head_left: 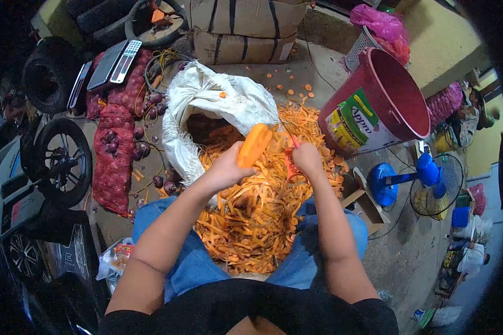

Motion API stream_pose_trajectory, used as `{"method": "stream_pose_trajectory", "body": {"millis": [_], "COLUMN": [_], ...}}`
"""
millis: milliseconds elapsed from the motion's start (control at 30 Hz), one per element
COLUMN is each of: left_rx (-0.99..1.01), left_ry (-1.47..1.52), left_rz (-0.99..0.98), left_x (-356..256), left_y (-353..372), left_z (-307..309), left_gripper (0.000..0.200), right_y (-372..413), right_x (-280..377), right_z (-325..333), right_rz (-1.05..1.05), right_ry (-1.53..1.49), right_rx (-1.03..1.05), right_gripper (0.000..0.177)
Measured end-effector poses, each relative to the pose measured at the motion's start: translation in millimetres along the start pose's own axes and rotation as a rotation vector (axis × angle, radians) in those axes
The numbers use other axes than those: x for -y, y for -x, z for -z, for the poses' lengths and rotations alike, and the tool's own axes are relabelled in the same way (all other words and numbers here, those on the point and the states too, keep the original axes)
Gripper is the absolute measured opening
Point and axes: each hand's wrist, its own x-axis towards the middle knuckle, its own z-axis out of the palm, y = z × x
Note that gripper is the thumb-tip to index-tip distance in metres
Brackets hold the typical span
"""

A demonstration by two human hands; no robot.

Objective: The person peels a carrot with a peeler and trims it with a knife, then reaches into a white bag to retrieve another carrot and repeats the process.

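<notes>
My left hand (227, 170) is closed around a thick, peeled-looking carrot (255, 146), which points up and away from me. My right hand (307, 160) grips a red-orange peeler (290, 166) just right of the carrot; its blade is hard to make out. Below both hands a large heap of carrot peelings (246, 223) spreads between my knees. Behind the carrot, a white woven sack (181, 111) lies with its mouth toward me and more peelings inside.
A tall dark-red bucket (341, 106) stands at the right, near a blue fan (430, 173). Net bags of red onions (113, 162), a scale (109, 66) and a wheel (64, 156) are at the left. Strapped cardboard bales (243, 49) stand at the back.
</notes>
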Motion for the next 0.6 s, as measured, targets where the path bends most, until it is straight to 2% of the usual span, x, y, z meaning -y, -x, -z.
{"method": "stream_pose_trajectory", "body": {"millis": [67, 100, 133, 200, 233, 300, 333, 400, 467, 567, 600], "left_rx": [-0.07, -0.056, -0.058, -0.003, -0.005, 0.047, 0.05, 0.12, 0.125, 0.012, -0.053], "left_ry": [0.017, 0.091, 0.091, 0.345, 0.347, 0.36, 0.36, 0.264, 0.278, 0.243, 0.131], "left_rz": [-0.068, -0.042, -0.042, -0.122, -0.123, -0.172, -0.172, -0.142, -0.166, -0.239, -0.255], "left_x": [6, 9, 13, 17, 15, 8, 4, -3, 0, -1, -4], "left_y": [-6, -9, -12, -17, -17, -17, -18, -20, -23, -24, -23], "left_z": [1, 0, 0, -1, -1, 0, 2, 5, 1, -5, -6], "left_gripper": [0.046, 0.045, 0.045, 0.046, 0.046, 0.047, 0.047, 0.047, 0.047, 0.049, 0.045], "right_y": [3, 6, 15, 34, 35, 39, 43, 50, 52, 53, 53], "right_x": [11, 17, 29, 46, 46, 45, 46, 49, 46, 41, 39], "right_z": [4, 10, 22, 41, 40, 37, 39, 47, 49, 49, 49], "right_rz": [0.131, 0.083, 0.086, 0.191, 0.193, 0.487, 0.485, 0.559, 0.566, 0.578, 0.583], "right_ry": [-0.155, -0.307, -0.308, -0.446, -0.445, -0.319, -0.319, -0.126, -0.11, -0.079, -0.062], "right_rx": [0.03, 0.04, 0.041, 0.092, 0.093, -0.114, -0.115, -0.183, -0.193, -0.206, -0.211], "right_gripper": [0.026, 0.024, 0.024, 0.025, 0.025, 0.026, 0.026, 0.029, 0.03, 0.032, 0.032]}}
